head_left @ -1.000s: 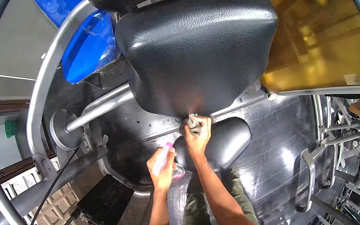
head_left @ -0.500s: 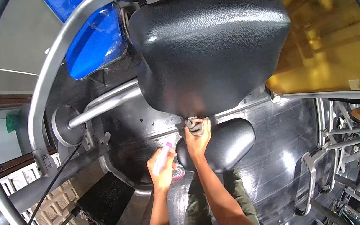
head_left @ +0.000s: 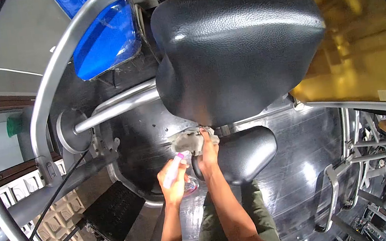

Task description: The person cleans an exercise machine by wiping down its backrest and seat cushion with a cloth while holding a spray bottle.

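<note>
A clear spray bottle (head_left: 191,186) with a pink and white top is gripped in my left hand (head_left: 172,180), low in the middle of the view. Just right of it, my right hand (head_left: 209,152) holds a crumpled grey cloth (head_left: 188,141), part of which hangs out towards the bottle's nozzle. Above the cloth is the lower edge of a large black padded backrest (head_left: 238,55). A smaller black padded seat (head_left: 247,152) lies behind and to the right of my right hand.
Silver tube frames (head_left: 47,101) curve along the left, near a blue chair (head_left: 108,43). A gold reflective panel (head_left: 352,58) stands at the right. Metal racks (head_left: 370,150) are at the lower right, and a black pedal plate (head_left: 114,213) at the lower left.
The cloth, bunched in my right hand before, is now spread out leftwards. My right hand has turned and shifted slightly left and down. The view has moved, so the backrest appears further right.
</note>
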Demonstrator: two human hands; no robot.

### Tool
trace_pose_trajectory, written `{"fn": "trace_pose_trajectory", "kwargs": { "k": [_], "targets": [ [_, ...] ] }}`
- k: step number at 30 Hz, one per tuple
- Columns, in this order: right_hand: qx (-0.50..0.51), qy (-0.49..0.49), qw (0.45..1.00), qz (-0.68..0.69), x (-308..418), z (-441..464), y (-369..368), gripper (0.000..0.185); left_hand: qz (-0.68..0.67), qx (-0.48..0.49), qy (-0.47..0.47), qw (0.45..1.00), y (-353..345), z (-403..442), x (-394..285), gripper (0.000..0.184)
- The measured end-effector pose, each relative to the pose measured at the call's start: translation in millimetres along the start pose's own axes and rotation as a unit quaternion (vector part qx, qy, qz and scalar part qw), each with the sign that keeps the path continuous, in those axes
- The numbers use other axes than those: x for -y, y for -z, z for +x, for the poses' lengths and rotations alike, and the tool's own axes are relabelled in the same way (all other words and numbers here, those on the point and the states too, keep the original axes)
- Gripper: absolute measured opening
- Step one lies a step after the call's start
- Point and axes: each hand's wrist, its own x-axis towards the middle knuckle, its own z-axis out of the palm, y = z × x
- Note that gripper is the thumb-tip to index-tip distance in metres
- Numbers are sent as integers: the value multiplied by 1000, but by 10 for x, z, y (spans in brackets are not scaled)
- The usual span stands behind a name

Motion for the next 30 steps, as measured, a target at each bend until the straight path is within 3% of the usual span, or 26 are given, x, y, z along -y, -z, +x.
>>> {"fn": "trace_pose_trajectory", "kwargs": {
  "k": [2, 6, 9, 13, 16, 18, 20, 23, 27, 30],
  "targets": [
    [135, -99, 980, 108, -166, 297, 266, 21, 6, -3, -4, 1000, 44, 11, 1, 12],
    [144, -169, 949, 223, 326, -292, -149, 15, 10, -12, 10, 1000, 120, 5, 15, 13],
    [148, -157, 939, 269, 169, -202, -165, 15, 18, -20, 20, 999, 150, -15, 10, 13],
    [66, -160, 962, 210, -369, 432, -60, 23, -4, -39, 30, 999, 164, -14, -6, 7],
    [8, -183, 963, 199, -313, 469, -278, 27, 10, -30, 11, 999, 175, -7, -20, 7],
    [-16, -181, 961, 206, -314, 414, -333, 28, 35, -13, 2, 999, 194, -3, -14, 16],
    [174, -172, 929, 277, -302, 269, -314, 29, 15, -21, 6, 1000, 180, 13, -24, 10],
    [214, -180, 903, 326, -173, 14, -349, 26, -6, -38, 16, 999, 192, 13, -71, 6],
    [118, -156, 962, 191, -292, 191, -358, 24, -22, -57, 25, 998, 222, 42, -77, 6],
    [46, -157, 964, 209, -447, 527, -367, 24, 19, -38, 14, 999, 256, 47, -53, 15]
  ]
}}
